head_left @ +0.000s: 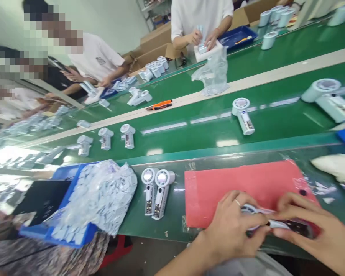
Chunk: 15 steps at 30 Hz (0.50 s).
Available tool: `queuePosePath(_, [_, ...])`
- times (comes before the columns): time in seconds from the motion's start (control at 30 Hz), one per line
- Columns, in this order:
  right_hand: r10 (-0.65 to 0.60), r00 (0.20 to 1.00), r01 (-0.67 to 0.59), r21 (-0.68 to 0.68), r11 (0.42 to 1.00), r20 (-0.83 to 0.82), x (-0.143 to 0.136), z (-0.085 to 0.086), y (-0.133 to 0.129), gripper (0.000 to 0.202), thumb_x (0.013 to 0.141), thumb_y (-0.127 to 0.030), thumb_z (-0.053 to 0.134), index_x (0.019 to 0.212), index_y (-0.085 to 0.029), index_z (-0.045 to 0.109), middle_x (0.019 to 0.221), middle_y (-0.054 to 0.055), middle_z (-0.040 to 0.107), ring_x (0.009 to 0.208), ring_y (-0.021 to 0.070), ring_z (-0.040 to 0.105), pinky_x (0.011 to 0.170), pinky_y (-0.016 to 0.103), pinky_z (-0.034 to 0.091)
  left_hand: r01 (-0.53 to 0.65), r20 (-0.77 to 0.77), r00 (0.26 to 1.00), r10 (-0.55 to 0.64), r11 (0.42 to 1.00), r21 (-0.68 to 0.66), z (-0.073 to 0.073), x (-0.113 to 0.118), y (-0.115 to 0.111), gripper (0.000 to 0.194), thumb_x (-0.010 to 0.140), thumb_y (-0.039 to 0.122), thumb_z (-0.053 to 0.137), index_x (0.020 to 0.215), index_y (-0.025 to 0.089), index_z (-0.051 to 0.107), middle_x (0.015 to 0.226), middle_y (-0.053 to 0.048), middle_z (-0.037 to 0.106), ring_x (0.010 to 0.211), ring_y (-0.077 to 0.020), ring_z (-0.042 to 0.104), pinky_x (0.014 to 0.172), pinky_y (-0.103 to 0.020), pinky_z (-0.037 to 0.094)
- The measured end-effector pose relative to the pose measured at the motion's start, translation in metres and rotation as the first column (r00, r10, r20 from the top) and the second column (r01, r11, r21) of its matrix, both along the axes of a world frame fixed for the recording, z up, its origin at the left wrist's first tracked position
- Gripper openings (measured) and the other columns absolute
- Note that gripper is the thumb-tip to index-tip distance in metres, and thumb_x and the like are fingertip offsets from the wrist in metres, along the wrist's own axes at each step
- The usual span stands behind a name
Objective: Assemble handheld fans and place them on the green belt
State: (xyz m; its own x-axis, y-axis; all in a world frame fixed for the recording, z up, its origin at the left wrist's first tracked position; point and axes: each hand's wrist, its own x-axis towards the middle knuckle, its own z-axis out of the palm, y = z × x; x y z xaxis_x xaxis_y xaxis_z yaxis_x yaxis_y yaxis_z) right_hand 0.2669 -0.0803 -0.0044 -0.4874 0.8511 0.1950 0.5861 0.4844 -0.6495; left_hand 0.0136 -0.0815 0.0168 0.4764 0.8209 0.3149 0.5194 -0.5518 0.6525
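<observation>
Over the front of a red mat, both of my hands are closed around one light-blue handheld fan. My left hand, with a ring on one finger, grips it near the round head. Around the handle end, my right hand is wrapped, thumb and fingers pinching close to the left fingertips. Dark inner parts show in the open handle; my fingers hide much of the rest. Left of the mat, two similar fans lie side by side with electronics showing in their handles.
A blue tray holds a plastic bag of small light-blue parts. Several fans lie along the green conveyor. Orange-handled pliers and a crumpled plastic bag lie farther back. Co-workers in white shirts sit across the belt.
</observation>
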Motion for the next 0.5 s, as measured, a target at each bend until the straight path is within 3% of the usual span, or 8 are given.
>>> queuePosePath(0.1, [0.09, 0.973, -0.123, 0.151, 0.981, 0.211, -0.005, 0.02, -0.001, 0.042, 0.104, -0.058, 0.061, 0.125, -0.023, 0.068, 0.116, 0.008, 0.072, 0.101, 0.0232, 0.07, 0.081, 0.033, 0.058, 0.14, -0.194, 0.974, -0.116, 0.984, 0.114, 0.014, -0.005, -0.008, 0.008, 0.097, 0.024, 0.066, 0.102, 0.023, 0.072, 0.111, -0.003, 0.072, 0.1, -0.0219, 0.063, 0.097, -0.043, 0.054])
queuePosePath(0.23, [0.142, 0.921, -0.259, 0.296, 0.919, 0.364, -0.006, 0.018, -0.004, 0.047, 0.11, -0.055, 0.045, 0.124, -0.015, 0.066, 0.103, 0.01, 0.07, 0.089, 0.026, 0.062, 0.079, 0.041, 0.049, 0.169, -0.445, 0.887, -0.128, 0.984, 0.054, 0.024, -0.004, -0.01, 0.052, 0.102, 0.043, 0.063, 0.145, 0.013, 0.059, 0.138, -0.014, 0.066, 0.125, -0.0321, 0.058, 0.112, -0.049, 0.047])
queuePosePath(0.3, [0.176, 0.916, -0.297, 0.317, 0.901, 0.359, -0.007, 0.012, -0.004, 0.049, 0.112, -0.051, 0.039, 0.121, -0.012, 0.067, 0.101, 0.011, 0.069, 0.087, 0.0259, 0.058, 0.08, 0.042, 0.045, 0.211, -0.545, 0.824, -0.154, 0.977, 0.043, 0.027, -0.001, -0.008, 0.06, 0.106, 0.049, 0.057, 0.147, 0.006, 0.055, 0.138, -0.017, 0.066, 0.124, -0.0317, 0.059, 0.106, -0.045, 0.05])
queuePosePath(0.4, [0.242, 0.925, -0.336, 0.332, 0.882, 0.294, -0.01, 0.003, -0.001, 0.044, 0.113, -0.045, 0.038, 0.116, -0.011, 0.067, 0.099, 0.011, 0.069, 0.086, 0.0234, 0.056, 0.08, 0.039, 0.043, 0.345, -0.676, 0.702, -0.226, 0.938, 0.044, 0.028, 0.0, -0.004, 0.056, 0.11, 0.046, 0.049, 0.145, 0.003, 0.056, 0.127, -0.017, 0.071, 0.109, -0.029, 0.064, 0.092, -0.04, 0.053])
queuePosePath(0.5, [0.254, 0.935, -0.332, 0.354, 0.874, 0.248, -0.011, -0.004, -0.002, 0.038, 0.113, -0.039, 0.039, 0.114, -0.012, 0.066, 0.1, 0.01, 0.07, 0.089, 0.0221, 0.058, 0.082, 0.036, 0.043, 0.417, -0.706, 0.659, -0.26, 0.907, 0.055, 0.027, -0.002, -0.003, 0.053, 0.11, 0.041, 0.046, 0.143, 0.002, 0.058, 0.124, -0.017, 0.071, 0.103, -0.029, 0.066, 0.09, -0.04, 0.053])
